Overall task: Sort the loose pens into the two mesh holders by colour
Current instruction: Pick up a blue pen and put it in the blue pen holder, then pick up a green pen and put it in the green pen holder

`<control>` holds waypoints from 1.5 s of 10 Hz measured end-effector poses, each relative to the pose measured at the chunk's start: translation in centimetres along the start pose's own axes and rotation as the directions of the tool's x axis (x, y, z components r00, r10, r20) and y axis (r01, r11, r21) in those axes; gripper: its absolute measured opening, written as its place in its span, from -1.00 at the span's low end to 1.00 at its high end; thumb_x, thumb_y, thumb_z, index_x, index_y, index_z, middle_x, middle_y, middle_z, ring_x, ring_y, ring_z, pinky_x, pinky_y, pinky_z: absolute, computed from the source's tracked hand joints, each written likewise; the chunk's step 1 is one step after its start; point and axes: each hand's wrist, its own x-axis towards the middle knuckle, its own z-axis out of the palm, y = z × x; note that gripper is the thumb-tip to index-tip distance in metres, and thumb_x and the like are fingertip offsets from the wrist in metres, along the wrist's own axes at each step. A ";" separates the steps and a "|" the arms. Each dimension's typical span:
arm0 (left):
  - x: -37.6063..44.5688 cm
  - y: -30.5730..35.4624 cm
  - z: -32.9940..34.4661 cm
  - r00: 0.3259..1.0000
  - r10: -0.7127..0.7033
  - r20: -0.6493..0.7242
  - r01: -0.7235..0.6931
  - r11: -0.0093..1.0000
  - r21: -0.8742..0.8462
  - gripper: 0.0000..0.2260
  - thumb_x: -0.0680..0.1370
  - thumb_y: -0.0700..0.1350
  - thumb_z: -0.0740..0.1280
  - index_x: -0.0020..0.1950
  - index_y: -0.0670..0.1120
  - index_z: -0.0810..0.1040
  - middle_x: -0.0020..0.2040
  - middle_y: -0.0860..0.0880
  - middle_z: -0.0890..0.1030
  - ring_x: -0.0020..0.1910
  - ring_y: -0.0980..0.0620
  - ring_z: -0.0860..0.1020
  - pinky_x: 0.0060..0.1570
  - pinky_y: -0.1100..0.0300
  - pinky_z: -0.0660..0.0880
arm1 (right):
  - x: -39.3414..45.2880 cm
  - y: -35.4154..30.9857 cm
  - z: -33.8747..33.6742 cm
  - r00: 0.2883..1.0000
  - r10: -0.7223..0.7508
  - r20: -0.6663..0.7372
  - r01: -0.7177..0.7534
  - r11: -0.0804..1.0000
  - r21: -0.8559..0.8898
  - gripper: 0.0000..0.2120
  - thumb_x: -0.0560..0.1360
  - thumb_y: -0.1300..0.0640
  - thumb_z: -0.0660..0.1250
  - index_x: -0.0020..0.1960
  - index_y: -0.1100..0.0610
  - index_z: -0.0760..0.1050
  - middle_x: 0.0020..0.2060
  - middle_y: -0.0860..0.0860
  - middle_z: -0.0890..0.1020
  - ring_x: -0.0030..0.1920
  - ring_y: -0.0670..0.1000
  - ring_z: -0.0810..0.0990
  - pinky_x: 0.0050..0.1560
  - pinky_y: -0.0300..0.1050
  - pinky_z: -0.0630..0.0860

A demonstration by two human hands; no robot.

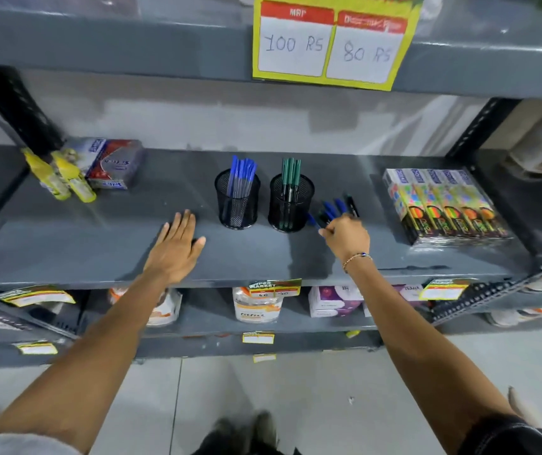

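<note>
Two black mesh holders stand side by side on the grey shelf [99, 244]. The left holder [237, 205] has several blue-capped pens upright in it. The right holder [291, 208] has green pens. Just right of it lies a loose pile of pens [337, 208], blue ones and a dark one. My right hand [346, 236] rests on the near end of that pile, fingers curled around the pens. My left hand [177, 244] lies flat on the shelf, fingers spread, left of the blue-pen holder and holding nothing.
Yellow glue bottles [66, 178] and a wrapped packet [112, 164] sit at the shelf's left. Colourful boxed packs [443, 205] lie at the right. A yellow price sign [332, 41] hangs from the shelf above. Lower shelves hold packaged goods.
</note>
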 end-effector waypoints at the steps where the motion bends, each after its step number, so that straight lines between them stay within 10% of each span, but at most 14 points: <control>1: 0.3 0.3 -0.2 0.999 -0.002 0.038 0.000 0.999 0.038 -0.45 0.65 0.07 -0.09 0.55 -0.17 -0.15 0.59 -0.07 -0.13 0.56 0.01 -0.18 0.52 0.07 -0.23 | -0.1 -0.7 0.1 1.000 -0.002 -0.002 0.002 0.997 -0.081 -0.69 0.51 0.04 0.32 -0.07 0.32 0.59 -0.11 0.23 0.65 -0.08 0.23 0.63 -0.10 0.00 0.58; 3: 0.3 0.3 -0.2 1.000 0.009 0.008 -0.010 0.998 0.063 -0.46 0.65 0.06 -0.11 0.55 -0.16 -0.15 0.59 -0.07 -0.13 0.57 0.01 -0.17 0.53 0.06 -0.22 | -0.6 -2.1 0.3 0.999 0.042 -0.023 -0.044 0.994 -0.098 -0.74 0.52 0.14 0.31 -0.02 0.36 0.56 -0.06 0.28 0.65 0.01 0.25 0.63 -0.02 0.02 0.58; 5: 0.2 0.2 -0.4 1.000 0.026 0.005 -0.026 0.998 0.063 -0.45 0.65 0.07 -0.11 0.56 -0.15 -0.14 0.59 -0.07 -0.12 0.57 0.01 -0.16 0.53 0.05 -0.22 | -0.3 -1.7 -2.5 0.939 0.335 -0.081 -0.282 0.883 0.376 -0.73 0.51 0.18 0.26 -0.06 0.41 0.57 -0.03 0.37 0.64 0.04 0.33 0.59 0.03 0.05 0.53; 8: 0.0 0.3 -0.6 0.999 0.031 0.010 -0.031 0.997 0.075 -0.45 0.65 0.09 -0.12 0.55 -0.16 -0.15 0.59 -0.08 -0.13 0.57 -0.02 -0.16 0.54 0.04 -0.19 | -1.9 -11.2 -5.8 0.853 0.097 -0.513 0.277 0.749 0.602 -0.83 0.59 0.24 0.16 0.06 0.36 0.40 -0.39 0.08 0.54 -0.43 0.03 0.45 -0.40 -0.25 0.38; 12: -0.5 -0.3 -0.7 1.000 0.014 -0.001 -0.014 0.999 0.044 -0.40 0.64 0.14 -0.11 0.56 -0.18 -0.13 0.59 -0.11 -0.11 0.57 -0.04 -0.14 0.54 0.04 -0.16 | -0.2 -15.5 -2.4 0.990 -0.061 -0.126 0.122 0.822 0.557 -0.73 0.57 0.07 0.25 0.15 0.22 0.54 0.01 0.13 0.69 0.00 0.11 0.65 -0.06 -0.20 0.49; 15: -0.3 0.7 -0.3 1.000 -0.029 -0.002 0.029 1.000 0.006 -0.44 0.65 0.07 -0.12 0.55 -0.19 -0.14 0.59 -0.12 -0.13 0.57 -0.03 -0.17 0.53 0.03 -0.23 | -1.4 -5.6 -2.9 0.921 0.301 -0.247 -0.115 0.817 0.566 -0.81 0.53 0.24 0.26 -0.01 0.27 0.64 -0.04 0.23 0.70 0.01 0.21 0.65 0.00 -0.14 0.50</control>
